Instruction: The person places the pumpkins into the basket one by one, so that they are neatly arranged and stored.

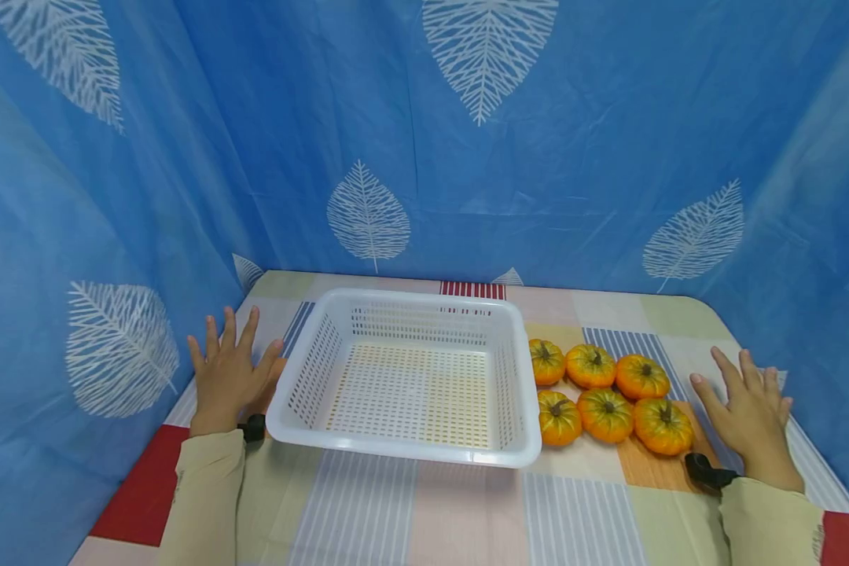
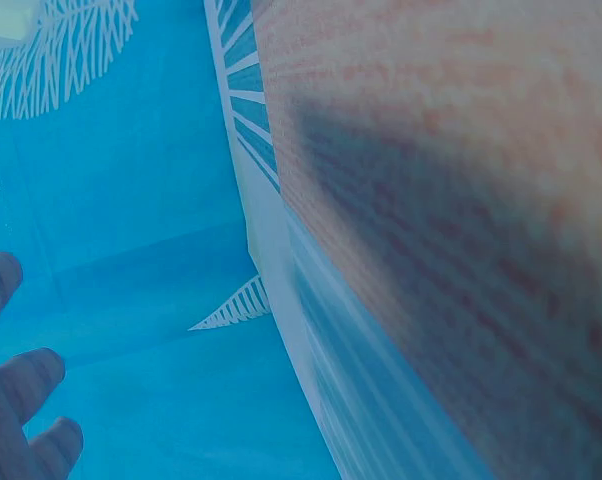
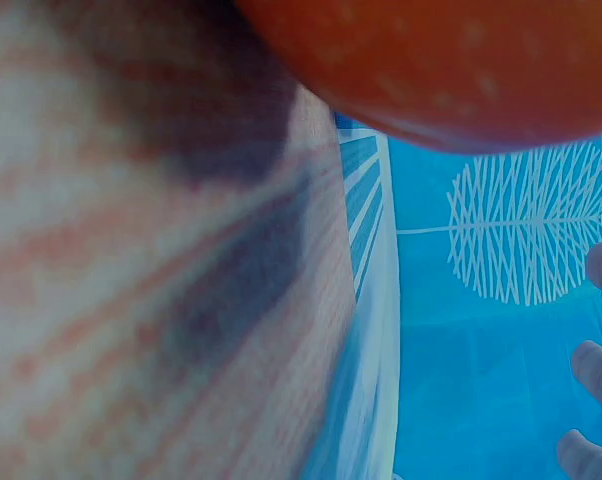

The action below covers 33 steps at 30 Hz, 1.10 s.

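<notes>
In the head view a white plastic basket (image 1: 403, 450) with slotted walls stands on the table, nothing inside it. My left hand (image 1: 228, 377) lies left of the basket, fingers spread and holding nothing. To the basket's right sit several small orange pumpkins (image 1: 606, 415) in two rows. My right hand (image 1: 753, 420) is to the right of the pumpkins, fingers spread, with nothing in it. The right wrist view shows the underside of one orange pumpkin (image 3: 461, 70) close to the camera. Fingertips (image 2: 36, 380) of the left hand appear at the edge of the left wrist view.
A patchwork-patterned tablecloth (image 1: 467, 511) covers the table. Blue curtains (image 1: 538, 196) with white leaf prints enclose the back and both sides. Each wrist carries a small black camera (image 1: 707, 472); the sleeves are beige.
</notes>
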{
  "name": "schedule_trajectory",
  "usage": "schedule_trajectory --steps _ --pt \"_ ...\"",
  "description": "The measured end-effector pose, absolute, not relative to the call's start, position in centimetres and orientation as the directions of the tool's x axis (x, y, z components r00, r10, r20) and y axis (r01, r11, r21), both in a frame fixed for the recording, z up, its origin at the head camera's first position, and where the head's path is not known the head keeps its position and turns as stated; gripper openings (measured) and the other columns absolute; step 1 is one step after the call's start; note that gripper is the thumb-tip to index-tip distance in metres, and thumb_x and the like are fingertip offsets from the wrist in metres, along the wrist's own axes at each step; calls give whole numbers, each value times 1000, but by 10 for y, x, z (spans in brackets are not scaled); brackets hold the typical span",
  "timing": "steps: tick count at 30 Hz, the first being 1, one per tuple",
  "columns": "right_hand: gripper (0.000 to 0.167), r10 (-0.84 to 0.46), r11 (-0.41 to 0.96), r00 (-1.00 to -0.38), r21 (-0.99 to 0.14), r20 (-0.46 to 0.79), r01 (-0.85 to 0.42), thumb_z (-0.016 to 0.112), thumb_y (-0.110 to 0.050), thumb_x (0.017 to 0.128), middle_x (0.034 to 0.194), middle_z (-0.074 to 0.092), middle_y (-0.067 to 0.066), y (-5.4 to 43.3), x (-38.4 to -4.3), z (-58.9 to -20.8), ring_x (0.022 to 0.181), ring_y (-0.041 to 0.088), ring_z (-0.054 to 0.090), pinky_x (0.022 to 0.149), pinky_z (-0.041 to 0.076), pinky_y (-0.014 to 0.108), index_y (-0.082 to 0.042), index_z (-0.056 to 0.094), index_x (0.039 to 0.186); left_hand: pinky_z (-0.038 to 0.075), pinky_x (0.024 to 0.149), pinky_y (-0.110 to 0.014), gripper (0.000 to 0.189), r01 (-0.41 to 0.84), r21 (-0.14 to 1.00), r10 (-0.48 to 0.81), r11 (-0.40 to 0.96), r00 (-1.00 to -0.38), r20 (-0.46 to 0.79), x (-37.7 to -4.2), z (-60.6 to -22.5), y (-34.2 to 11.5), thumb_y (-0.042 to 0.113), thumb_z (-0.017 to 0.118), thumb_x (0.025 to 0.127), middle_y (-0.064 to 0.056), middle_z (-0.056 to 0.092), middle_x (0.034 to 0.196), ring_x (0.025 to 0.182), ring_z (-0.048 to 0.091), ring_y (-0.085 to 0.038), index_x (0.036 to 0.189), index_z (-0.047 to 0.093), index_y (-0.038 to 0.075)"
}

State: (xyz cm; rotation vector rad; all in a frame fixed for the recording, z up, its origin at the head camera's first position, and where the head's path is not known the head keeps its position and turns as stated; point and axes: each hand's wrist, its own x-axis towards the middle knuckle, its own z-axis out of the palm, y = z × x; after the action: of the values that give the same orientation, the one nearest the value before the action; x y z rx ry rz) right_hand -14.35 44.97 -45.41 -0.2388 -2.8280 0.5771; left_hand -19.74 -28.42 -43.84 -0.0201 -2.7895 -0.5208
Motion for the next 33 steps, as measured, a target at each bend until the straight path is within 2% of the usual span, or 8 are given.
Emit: schedule_trajectory --steps 6,9,16,22,26,33 --pt "82 209 904 -956 -413 204 110 34 -59 112 171 -1 40 451 -143 -457 154 67 -10 114 -9 84 0 19 168 -11 121 -76 86 60 343 -42 937 -959 281 -197 -437 -284 62 43 108 -38 12 172 158 0 -62 171 25 6" --pt "79 206 898 -957 -428 203 102 35 -55 114 169 4 42 452 -143 -456 154 68 -4 116 -5 84 0 17 168 -10 121 -77 85 57 343 -40 938 -962 270 -197 -437 -284 62 42 109 -38 12 172 158 0 -62 171 24 6" --pt "73 184 870 -962 -489 203 63 42 -41 115 162 19 48 451 -146 -451 147 71 18 114 14 85 -1 14 170 -10 121 -77 84 65 353 -41 933 -958 282 -197 -435 -286 61 42 109 -39 13 171 158 1 -63 171 24 6" --pt "77 172 859 -974 -506 144 77 43 -41 115 151 30 53 449 -149 -445 130 73 37 102 32 86 1 9 170 -8 121 -78 84 65 372 -46 926 -958 281 -197 -434 -287 61 40 110 -41 14 170 157 2 -64 171 23 5" --pt "76 154 831 -982 -552 105 71 45 -38 115 145 36 55 447 -150 -442 124 73 43 96 39 85 6 12 168 -6 120 -80 82 79 427 -53 901 -956 289 -197 -433 -287 58 42 111 -43 17 168 156 3 -66 170 24 3" --pt "71 138 790 -990 -607 39 87 45 -37 115 145 39 54 445 -146 -437 123 72 45 95 40 84 9 24 164 -8 121 -77 79 59 514 -76 856 -968 237 -198 -431 -286 52 41 113 -43 19 167 156 2 -67 170 21 0"
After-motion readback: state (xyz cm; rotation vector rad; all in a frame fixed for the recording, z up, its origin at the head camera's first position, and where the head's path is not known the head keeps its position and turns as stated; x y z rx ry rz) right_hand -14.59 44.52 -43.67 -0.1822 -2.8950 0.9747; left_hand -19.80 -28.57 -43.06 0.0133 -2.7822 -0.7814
